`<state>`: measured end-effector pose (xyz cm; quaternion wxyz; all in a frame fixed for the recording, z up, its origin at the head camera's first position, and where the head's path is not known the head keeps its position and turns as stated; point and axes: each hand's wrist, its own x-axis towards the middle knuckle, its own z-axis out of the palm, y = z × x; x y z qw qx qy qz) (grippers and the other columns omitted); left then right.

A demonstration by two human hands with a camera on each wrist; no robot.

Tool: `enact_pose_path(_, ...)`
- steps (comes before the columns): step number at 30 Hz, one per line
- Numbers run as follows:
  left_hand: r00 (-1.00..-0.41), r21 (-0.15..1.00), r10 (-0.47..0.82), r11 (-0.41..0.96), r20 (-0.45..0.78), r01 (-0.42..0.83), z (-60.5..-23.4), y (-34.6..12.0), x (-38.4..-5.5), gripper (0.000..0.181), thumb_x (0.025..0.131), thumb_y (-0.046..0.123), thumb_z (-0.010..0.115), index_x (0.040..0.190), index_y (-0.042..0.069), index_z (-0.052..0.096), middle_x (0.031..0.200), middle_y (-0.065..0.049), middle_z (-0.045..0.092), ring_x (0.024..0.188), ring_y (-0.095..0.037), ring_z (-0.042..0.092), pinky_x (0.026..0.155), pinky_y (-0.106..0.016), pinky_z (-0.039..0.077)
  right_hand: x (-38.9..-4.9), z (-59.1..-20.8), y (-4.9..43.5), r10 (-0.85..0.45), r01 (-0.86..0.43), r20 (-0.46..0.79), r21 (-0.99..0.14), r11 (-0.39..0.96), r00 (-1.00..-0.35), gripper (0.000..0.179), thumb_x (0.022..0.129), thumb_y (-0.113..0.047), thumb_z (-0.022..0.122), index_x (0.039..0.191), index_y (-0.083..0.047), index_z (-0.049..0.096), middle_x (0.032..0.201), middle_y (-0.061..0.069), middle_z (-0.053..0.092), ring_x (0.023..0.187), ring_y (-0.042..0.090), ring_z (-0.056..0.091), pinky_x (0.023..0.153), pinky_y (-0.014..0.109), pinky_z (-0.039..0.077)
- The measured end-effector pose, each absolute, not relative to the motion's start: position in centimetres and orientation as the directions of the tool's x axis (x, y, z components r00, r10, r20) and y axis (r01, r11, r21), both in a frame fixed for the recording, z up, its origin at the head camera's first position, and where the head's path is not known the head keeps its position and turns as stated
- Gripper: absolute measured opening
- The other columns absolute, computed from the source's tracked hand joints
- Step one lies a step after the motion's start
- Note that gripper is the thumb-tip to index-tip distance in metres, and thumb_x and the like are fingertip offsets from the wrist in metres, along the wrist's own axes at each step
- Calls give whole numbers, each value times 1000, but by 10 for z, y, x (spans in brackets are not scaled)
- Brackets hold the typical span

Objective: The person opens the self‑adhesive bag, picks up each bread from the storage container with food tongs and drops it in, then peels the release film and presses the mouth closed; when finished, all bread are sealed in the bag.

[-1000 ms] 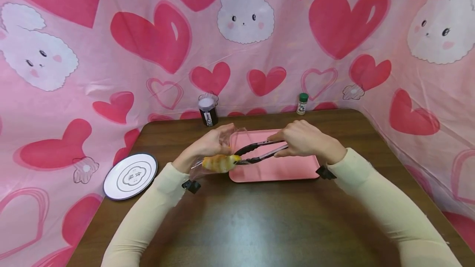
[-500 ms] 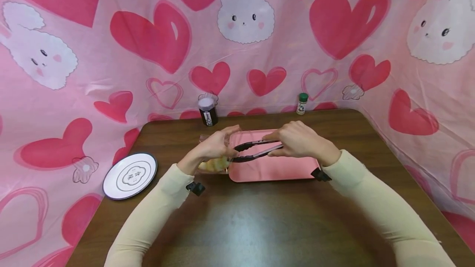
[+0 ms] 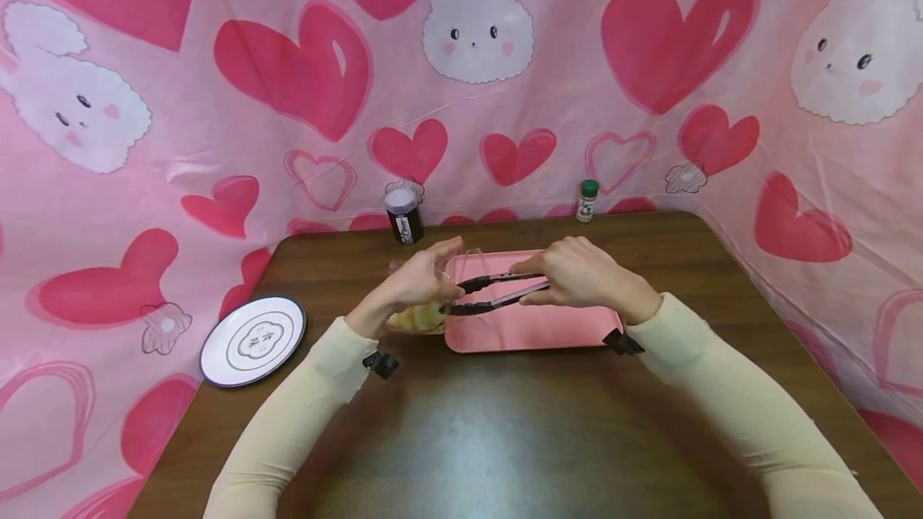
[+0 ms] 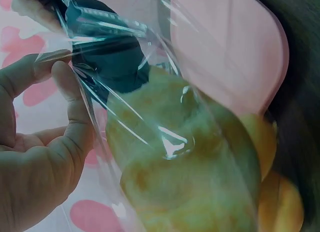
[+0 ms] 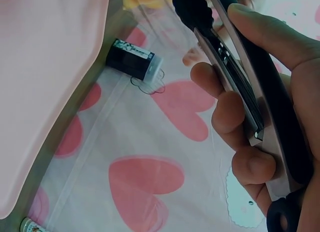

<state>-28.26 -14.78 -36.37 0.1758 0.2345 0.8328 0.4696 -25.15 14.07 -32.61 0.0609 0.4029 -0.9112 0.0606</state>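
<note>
A clear plastic bag (image 4: pixel 117 177) holds a pale golden, ridged bread roll (image 4: pixel 175 157). My left hand (image 3: pixel 418 283) pinches the bag's edge between thumb and finger near its mouth. In my right hand (image 3: pixel 580 275) I grip a pair of tongs (image 3: pixel 505 301) with steel arms and black tips. Those black tips (image 4: pixel 112 56) reach into the bag and meet the near end of the roll. Seen from the head, the left hand partly covers the roll, just left of the pink tray (image 3: pixel 537 331).
At the left edge of the brown table (image 3: pixel 461 431) lies a white plate (image 3: pixel 227 359) with a dark rim. A dark jar (image 3: pixel 406 227) with a pale lid stands at the back, and a small green-capped shaker (image 3: pixel 587 203) is further right. Patterned pink cloth hangs behind.
The right hand and tongs have shifted slightly left, and the roll has gone left with them, further behind the left hand. The left hand has moved a little right over the bag.
</note>
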Motion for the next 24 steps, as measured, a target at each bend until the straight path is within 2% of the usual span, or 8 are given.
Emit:
enact_pose_path(2,-826,874,560,432,-67,222,-365,-146,-282,90,82,2,76,157,7,28,166,-9,24,77,-19,66,73,-27,56,-251,-326,139,-725,-739,155,-64,671,-671,51,80,-50,79,122,-21,74,61,-9,62,48,6,33,44,22,27)
enact_pose_path(3,-825,879,561,424,-65,219,-365,-145,-282,90,82,2,76,157,6,27,166,-9,24,74,-16,66,71,-24,55,-251,-326,138,-724,-738,153,-65,672,-673,51,80,-50,79,122,-21,74,63,-9,64,48,6,35,44,22,28)
enact_pose_path(6,-821,897,567,394,-68,198,-366,-143,-282,91,82,-1,75,158,6,26,166,-9,24,72,-11,66,69,-20,54,-250,-327,136,-720,-734,150,-69,676,-677,51,80,-50,79,122,-21,74,66,-7,67,48,7,36,44,22,29)
enact_pose_path(10,-823,900,562,396,-81,181,-365,-143,-281,91,82,0,75,158,9,26,166,-7,25,77,-16,69,73,-25,57,-250,-329,135,-717,-732,156,-67,678,-679,50,81,-50,78,122,-21,74,66,-7,67,49,7,38,44,22,29)
enact_pose_path(11,-828,896,555,405,-84,181,-365,-144,-281,90,82,1,75,158,9,27,166,-6,25,81,-18,69,77,-28,57,-250,-329,135,-717,-732,157,-69,678,-679,50,81,-50,78,122,-21,74,68,-6,69,49,7,39,44,22,30)
enact_pose_path(14,-846,873,525,449,-87,189,-364,-148,-281,88,82,6,76,157,10,30,166,-4,26,112,-23,64,96,-36,55,-250,-331,136,-709,-724,155,-88,684,-688,51,80,-49,80,122,-20,74,80,-4,75,50,6,41,44,22,30)
enact_pose_path(18,-862,852,499,486,-88,195,-364,-155,-283,88,81,10,77,157,10,32,165,-5,28,140,-26,45,113,-44,42,-251,-332,141,-690,-709,166,-115,696,-704,54,77,-48,83,123,-20,73,100,-2,79,52,6,44,45,23,31)
enact_pose_path(24,-876,811,478,539,-70,229,-365,-160,-287,87,81,10,78,156,6,32,165,-11,27,145,-28,37,120,-47,32,-253,-329,155,-659,-684,184,-141,716,-729,59,76,-49,83,126,-19,71,97,-2,78,55,6,43,50,25,36)
